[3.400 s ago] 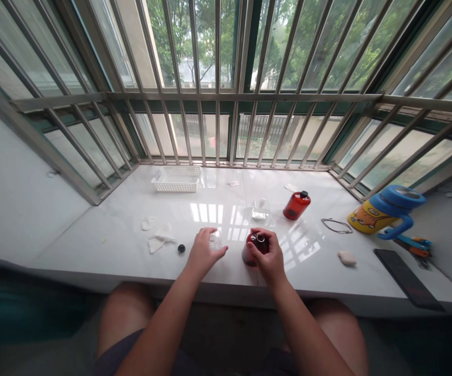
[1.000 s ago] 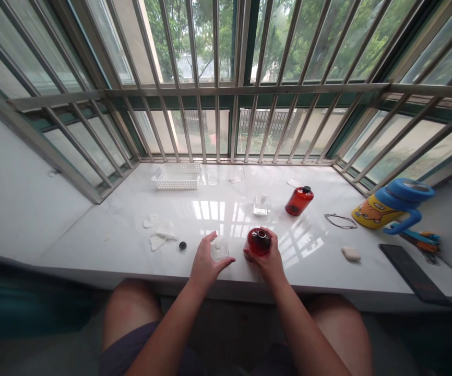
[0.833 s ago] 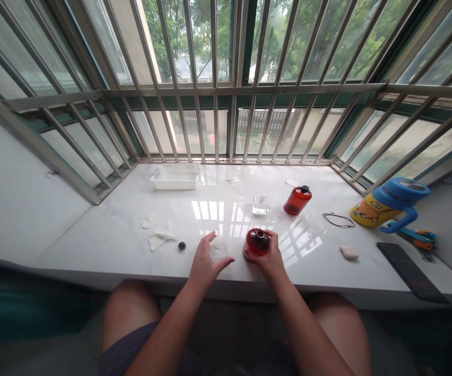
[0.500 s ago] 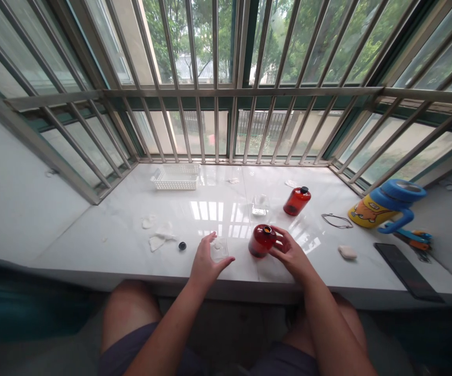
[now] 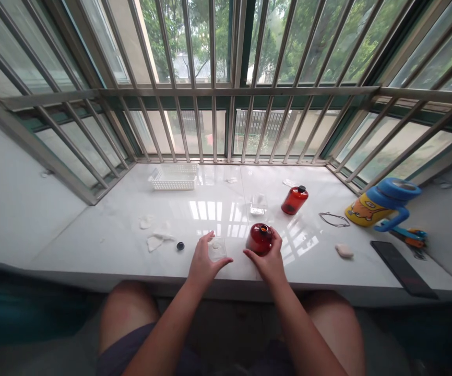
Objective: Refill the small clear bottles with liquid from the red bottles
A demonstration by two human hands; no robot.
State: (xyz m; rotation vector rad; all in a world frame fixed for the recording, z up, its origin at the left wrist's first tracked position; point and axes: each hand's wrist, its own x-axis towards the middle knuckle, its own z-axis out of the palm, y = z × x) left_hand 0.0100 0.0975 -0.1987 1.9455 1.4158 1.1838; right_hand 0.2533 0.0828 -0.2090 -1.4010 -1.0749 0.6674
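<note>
A small clear square dish [image 5: 218, 247] lies on the white sill. My left hand [image 5: 203, 262] curves around its left and front sides, thumb and fingers wide apart; whether they touch it I cannot tell. To the right stands a dark red bottle [image 5: 258, 239], upright with its mouth uncapped. My right hand [image 5: 270, 258] is round it, fingers on the right side and thumb across the lower front. A black cap [image 5: 180, 246] rests left of my left hand. Farther back, a second red bottle [image 5: 294, 200] with a black cap appears tilted.
A white plastic basket [image 5: 174, 177] sits at the back left, and crumpled white tissue [image 5: 159, 239] lies left. Behind the bottle is another clear container [image 5: 258, 204]. At right are a cord loop [image 5: 334, 219], a pale block [image 5: 344, 251], a phone [image 5: 402, 268] and a blue-yellow mug [image 5: 382, 202].
My right hand has shifted left and turned, bringing its thumb from the right side to the bottle's front. My left hand and the clear dish keep their places.
</note>
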